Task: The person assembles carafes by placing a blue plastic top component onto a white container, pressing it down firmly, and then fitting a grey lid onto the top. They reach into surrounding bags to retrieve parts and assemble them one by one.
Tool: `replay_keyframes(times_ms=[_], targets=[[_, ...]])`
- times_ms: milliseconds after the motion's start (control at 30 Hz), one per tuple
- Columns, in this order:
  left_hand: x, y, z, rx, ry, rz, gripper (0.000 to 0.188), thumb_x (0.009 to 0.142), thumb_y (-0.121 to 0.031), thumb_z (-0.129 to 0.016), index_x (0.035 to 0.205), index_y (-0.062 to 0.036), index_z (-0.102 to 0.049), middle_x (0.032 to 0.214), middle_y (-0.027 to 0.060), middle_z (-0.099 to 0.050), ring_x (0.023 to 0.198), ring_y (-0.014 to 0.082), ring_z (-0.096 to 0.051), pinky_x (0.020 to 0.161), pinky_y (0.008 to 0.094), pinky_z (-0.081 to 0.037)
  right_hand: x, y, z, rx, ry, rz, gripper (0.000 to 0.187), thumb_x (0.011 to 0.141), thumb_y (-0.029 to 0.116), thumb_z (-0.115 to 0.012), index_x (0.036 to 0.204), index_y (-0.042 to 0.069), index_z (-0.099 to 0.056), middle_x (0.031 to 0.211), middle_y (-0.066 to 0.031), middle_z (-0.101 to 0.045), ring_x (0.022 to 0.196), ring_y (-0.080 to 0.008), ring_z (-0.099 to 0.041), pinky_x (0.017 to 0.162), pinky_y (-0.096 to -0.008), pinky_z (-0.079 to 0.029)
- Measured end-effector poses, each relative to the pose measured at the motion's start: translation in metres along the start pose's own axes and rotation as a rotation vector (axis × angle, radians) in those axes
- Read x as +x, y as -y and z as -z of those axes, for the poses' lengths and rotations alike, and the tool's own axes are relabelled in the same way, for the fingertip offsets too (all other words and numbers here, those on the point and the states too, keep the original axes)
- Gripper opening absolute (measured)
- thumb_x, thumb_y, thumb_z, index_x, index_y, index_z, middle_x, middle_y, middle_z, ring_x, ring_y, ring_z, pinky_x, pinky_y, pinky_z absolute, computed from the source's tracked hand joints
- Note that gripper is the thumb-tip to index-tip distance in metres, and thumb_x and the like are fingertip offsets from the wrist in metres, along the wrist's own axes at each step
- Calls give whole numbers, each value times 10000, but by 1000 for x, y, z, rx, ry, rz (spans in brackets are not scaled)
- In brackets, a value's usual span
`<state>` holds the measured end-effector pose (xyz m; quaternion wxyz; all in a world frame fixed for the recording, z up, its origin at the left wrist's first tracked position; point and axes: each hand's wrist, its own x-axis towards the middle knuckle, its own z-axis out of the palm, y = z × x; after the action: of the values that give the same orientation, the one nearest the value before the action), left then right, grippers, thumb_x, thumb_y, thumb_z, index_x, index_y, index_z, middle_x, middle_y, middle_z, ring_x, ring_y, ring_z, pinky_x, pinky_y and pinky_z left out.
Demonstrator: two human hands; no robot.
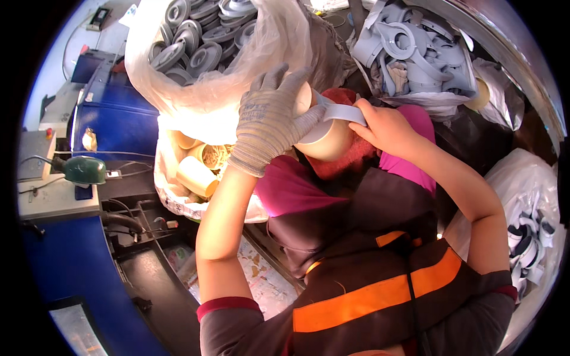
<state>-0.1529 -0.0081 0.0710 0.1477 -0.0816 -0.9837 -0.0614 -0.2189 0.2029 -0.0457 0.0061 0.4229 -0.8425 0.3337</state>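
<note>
My left hand (267, 115), in a grey-and-cream knitted glove, lies against the side of a cream cup-shaped part (326, 142), its thumb reaching over the top. A light grey curved plastic band (345, 113) sits across the upper end of that part. My bare right hand (386, 127) pinches the band's right end between thumb and fingers. Both pieces are above my lap, over a red cloth (350, 155). The glove hides part of the cream piece, so how the band joins it cannot be made out.
Ahead stands a plastic-lined sack of grey round lids (205, 59). A sack of light grey moulded parts (415, 50) is at the far right. Left lies a bag with cream cups (196, 175), beside a green lamp (85, 170). A clear bag of banded pieces (531, 243) sits right.
</note>
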Motion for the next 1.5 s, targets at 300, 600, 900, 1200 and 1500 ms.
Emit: replay_keyframes(times_ms=[300, 600, 900, 1200, 1500], targets=[[39, -17, 121, -503, -241, 190, 471, 798, -308, -738, 1148, -21, -608, 1040, 69, -663, 922, 157, -623, 854, 299, -485, -5, -17, -16, -181, -93, -47, 296, 872, 250, -590, 1025, 60, -423, 702, -145, -643, 625, -360, -636, 519, -465, -508], [-12, -15, 4, 64, -70, 29, 619, 778, -418, -679, 1285, -98, -524, 1264, 172, -534, 1080, 349, -539, 912, 452, -448, -9, 6, -19, -97, 63, -82, 300, 869, 229, -587, 1029, 49, -408, 730, -178, -634, 644, -381, -635, 547, -480, -504], [-10, 38, 5, -936, -249, 473, 555, 796, -268, -721, 1229, 35, -552, 1244, 177, -569, 1112, 290, -568, 969, 345, -433, -1, 2, 32, 400, -224, -289, 365, 908, 333, -597, 1139, 59, -527, 803, -137, -649, 648, -291, -641, 611, -402, -487], [-86, 76, -168, -525, -58, 304, 384, 880, -279, -556, 1206, -77, -579, 1282, 187, -521, 1167, 387, -503, 981, 447, -435, 34, 56, 81, 328, 270, -362, 304, 889, 290, -610, 1029, 21, -590, 782, -144, -635, 560, -223, -620, 583, -352, -475], [-119, 61, -38, -1652, -95, 752, 432, 931, -316, -575, 1202, 21, -578, 1175, 102, -603, 1057, 166, -567, 926, 270, -422, 161, 110, 18, 321, 470, 45, 327, 879, 334, -597, 967, 25, -655, 866, -163, -657, 840, -304, -637, 748, -380, -483]])
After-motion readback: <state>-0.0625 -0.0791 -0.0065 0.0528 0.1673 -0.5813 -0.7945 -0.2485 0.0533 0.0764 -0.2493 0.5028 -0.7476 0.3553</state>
